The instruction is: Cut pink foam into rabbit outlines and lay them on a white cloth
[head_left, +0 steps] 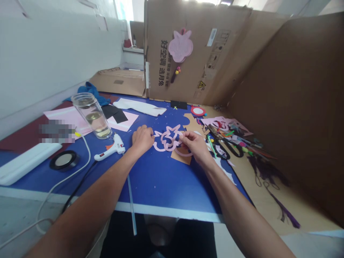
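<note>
1. Hands, head view: the left hand (141, 139) is curled, its fingers closed and touching the left end of the cut-out; whether it grips or only presses, I cannot tell. The right hand (195, 145) is narrow, thumb and fingertips pinching the right end.
2. Pink foam cut-out (167, 145): an open, looping outline, lying flat on the table between the hands. Long axis runs roughly left to right across the person's front, dipping slightly toward the right end. A pointed section stands up toward the far side at mid-length.
3. Under its right half: a tan card piece (180, 157), partly overlapped by the cut-out.
4. Table: blue tabletop (150, 186). Left of the left hand lie a white hot glue gun (111, 147), its nozzle end toward the hand, and a glass tumbler (92, 116) holding yellowish liquid, upright. A long clear glue stick (131, 204) lies below the left forearm, running past the near edge.
5. Further left: a black tape roll (64, 160) and a white foam block (25, 163).
6. Far side: a white foam strip (139, 106), a black foam sheet (114, 114) and a red-rimmed ring (198, 111).
7. Right of the right hand: black-handled scissors (223, 148) among pipe cleaners (212, 147) and paper scraps, partly overlapping.
8. Behind: a cardboard panel (196, 53) stands upright, with a pink foam fruit shape (180, 46) fixed to it.
</note>
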### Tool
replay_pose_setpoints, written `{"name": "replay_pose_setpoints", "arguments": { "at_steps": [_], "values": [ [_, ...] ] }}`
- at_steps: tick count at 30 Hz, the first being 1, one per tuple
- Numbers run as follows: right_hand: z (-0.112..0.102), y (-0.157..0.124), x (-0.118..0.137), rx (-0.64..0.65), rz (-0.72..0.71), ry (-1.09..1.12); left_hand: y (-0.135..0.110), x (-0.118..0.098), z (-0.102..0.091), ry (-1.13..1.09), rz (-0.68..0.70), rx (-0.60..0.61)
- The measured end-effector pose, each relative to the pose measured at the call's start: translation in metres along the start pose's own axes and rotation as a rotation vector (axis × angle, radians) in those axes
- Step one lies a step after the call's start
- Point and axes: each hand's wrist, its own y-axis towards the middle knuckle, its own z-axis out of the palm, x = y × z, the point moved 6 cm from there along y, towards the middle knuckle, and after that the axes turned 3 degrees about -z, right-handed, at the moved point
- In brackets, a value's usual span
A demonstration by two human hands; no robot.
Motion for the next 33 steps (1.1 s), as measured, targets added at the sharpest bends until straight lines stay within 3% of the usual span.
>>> {"name": "replay_pose_setpoints", "arguments": {
  "at_steps": [15, 19, 21, 24, 28, 30, 33],
  "values": [
    [0.009, 0.003, -0.011, 0.036, 0.05, -0.02, 0.002, 0.003, 0.002, -0.104, 0.017, -0.031],
    [0.012, 0.001, 0.003, 0.064, -0.006, -0.019, 0.01, 0.005, 0.001, -0.43, 0.009, -0.06],
    [0.015, -0.001, 0.013, 0.094, -0.023, 0.008, 0.013, 0.003, 0.004, -0.775, 0.006, 0.003],
    [0.019, -0.006, 0.027, 0.144, -0.04, 0.064, 0.013, -0.005, 0.013, -1.256, -0.06, 0.244],
    [0.019, -0.006, 0.035, 0.137, -0.044, 0.112, 0.003, -0.018, 0.018, -1.611, -0.1, 0.581],
    [0.018, -0.003, 0.032, 0.105, -0.02, 0.099, 0.001, -0.021, 0.013, -1.693, -0.065, 0.631],
    [0.016, 0.002, 0.021, 0.078, 0.02, 0.054, 0.002, -0.018, 0.007, -1.709, -0.046, 0.573]
  ]
}}
